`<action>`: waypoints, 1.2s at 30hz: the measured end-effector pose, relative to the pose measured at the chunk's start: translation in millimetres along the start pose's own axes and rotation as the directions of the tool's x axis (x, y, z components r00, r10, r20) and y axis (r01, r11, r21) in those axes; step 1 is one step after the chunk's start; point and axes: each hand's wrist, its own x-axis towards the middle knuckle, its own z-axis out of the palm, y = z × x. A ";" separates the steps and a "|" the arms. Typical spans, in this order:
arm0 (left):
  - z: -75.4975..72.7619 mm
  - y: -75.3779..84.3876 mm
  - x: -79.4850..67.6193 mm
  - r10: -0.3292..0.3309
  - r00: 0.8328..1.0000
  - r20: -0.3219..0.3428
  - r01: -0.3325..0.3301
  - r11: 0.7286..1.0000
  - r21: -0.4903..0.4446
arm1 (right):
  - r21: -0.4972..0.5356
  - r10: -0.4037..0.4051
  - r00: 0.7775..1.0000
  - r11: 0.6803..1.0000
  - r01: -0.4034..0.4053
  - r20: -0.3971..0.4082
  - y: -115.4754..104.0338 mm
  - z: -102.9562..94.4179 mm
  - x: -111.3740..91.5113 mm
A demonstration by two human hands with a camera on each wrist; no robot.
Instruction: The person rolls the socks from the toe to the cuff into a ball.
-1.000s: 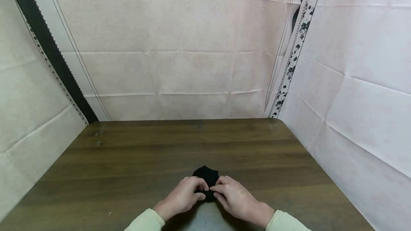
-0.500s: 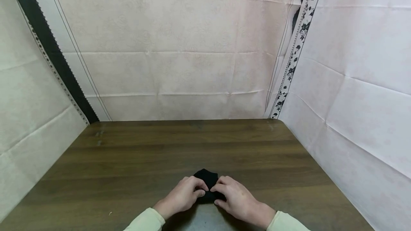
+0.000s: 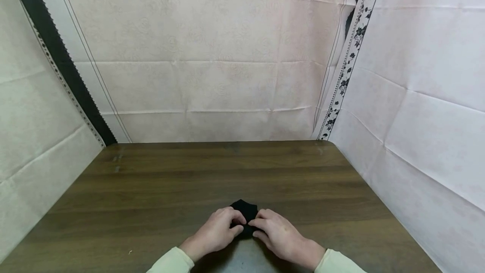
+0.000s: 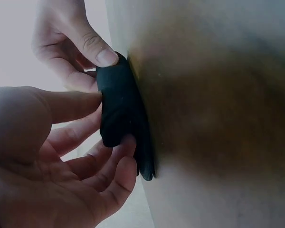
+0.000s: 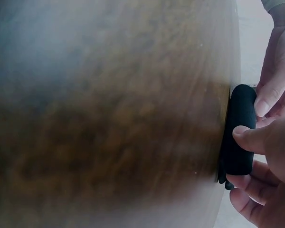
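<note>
A small black cloth [image 3: 244,209] lies on the table right in front of me, its far part spread flat and its near part rolled into a thick tube. In the left wrist view the rolled cloth [image 4: 121,104] shows layered edges at one end. My left hand [image 3: 217,231] pinches the roll from the left, thumb on the near side and fingers curled over the top. From the right, my right hand [image 3: 279,236] grips the other end; its thumb [image 5: 244,135] presses on the roll in the right wrist view. The fingertips of both hands nearly meet.
The brown wooden table [image 3: 182,180] stretches out beyond the hands. Pale cloth sheets hang around it: a back sheet [image 3: 223,83], a left sheet [image 3: 34,138] and a right sheet [image 3: 424,96]. A tiny pale scrap [image 3: 130,252] lies at the left front.
The cloth's far edge has come slightly nearer to me. My left thumb moved up towards the index finger, then back down; the right fingers shifted a little on the roll.
</note>
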 end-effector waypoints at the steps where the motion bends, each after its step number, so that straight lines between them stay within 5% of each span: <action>1: -0.1 0.4 -0.4 -0.002 1.000 -0.005 0.002 1.000 0.005 | -0.005 0.004 1.000 1.000 -0.004 0.006 0.0 -0.2 0.3; 19: 1.8 -1.5 0.8 -0.008 1.000 0.009 0.008 0.999 0.039 | -0.029 0.028 0.999 0.999 -0.027 0.037 -0.3 0.6 1.3; 36: -1.3 -2.0 2.2 -0.025 0.996 0.087 0.021 0.999 0.044 | -0.024 -0.062 0.992 0.998 0.060 -0.106 1.1 3.4 0.2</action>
